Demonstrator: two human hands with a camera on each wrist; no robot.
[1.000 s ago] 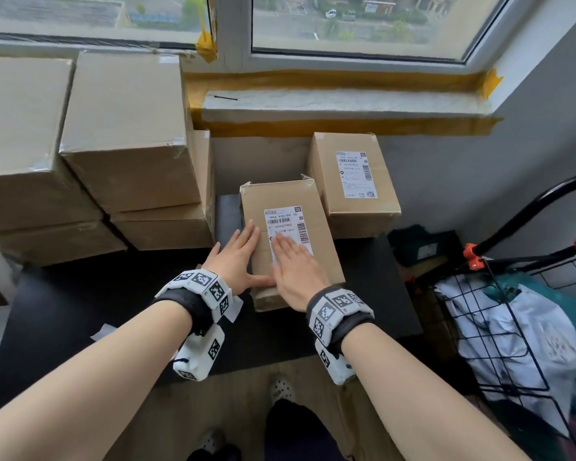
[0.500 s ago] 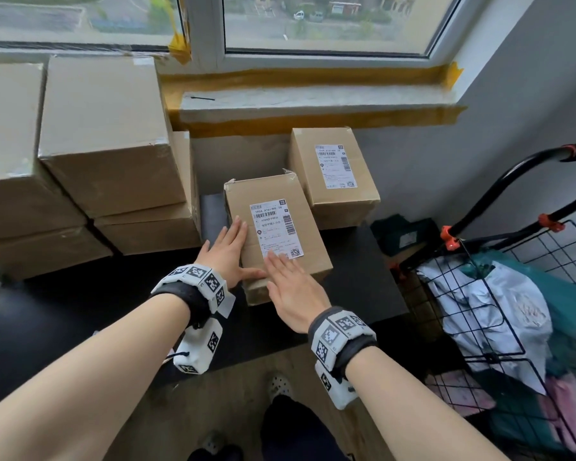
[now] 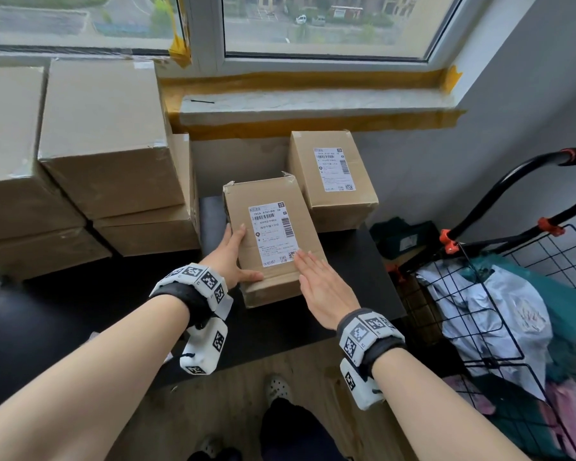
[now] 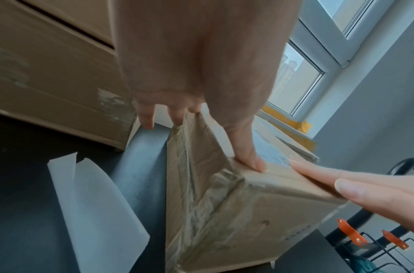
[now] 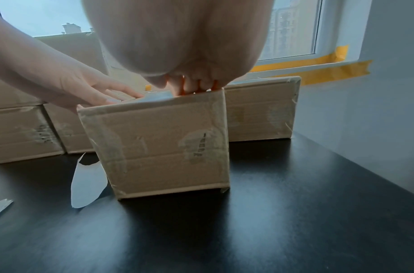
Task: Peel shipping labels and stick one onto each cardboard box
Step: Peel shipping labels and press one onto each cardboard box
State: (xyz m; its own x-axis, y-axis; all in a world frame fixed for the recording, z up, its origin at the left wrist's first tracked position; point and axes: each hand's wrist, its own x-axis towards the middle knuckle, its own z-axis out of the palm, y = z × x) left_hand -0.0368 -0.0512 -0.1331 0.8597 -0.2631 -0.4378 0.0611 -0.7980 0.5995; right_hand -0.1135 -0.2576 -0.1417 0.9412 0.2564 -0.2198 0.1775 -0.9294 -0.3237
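A small cardboard box (image 3: 276, 277) (image 4: 224, 203) (image 5: 163, 147) lies on the black table (image 3: 47, 311) with a white shipping label (image 3: 273, 232) stuck on its top. My left hand (image 3: 236, 257) (image 4: 201, 120) steadies it: the fingers lie along the left side and the thumb (image 4: 248, 157) presses the top near the front corner. My right hand (image 3: 313, 274) (image 5: 194, 86) is flat, its fingertips (image 4: 329, 177) pressing the label's near right corner. Behind it to the right stands a second box (image 3: 340, 207) (image 5: 259, 110) bearing its own label (image 3: 334, 169).
Several larger plain boxes (image 3: 107, 138) are stacked at the left against the window. White backing paper (image 4: 96, 203) (image 5: 86, 184) lies on the table left of the box. A black wire cart (image 3: 512, 294) with plastic bags stands to the right of the table.
My right hand has slid down the label from its middle to its near right corner. The left hand has kept its place on the box's left side.
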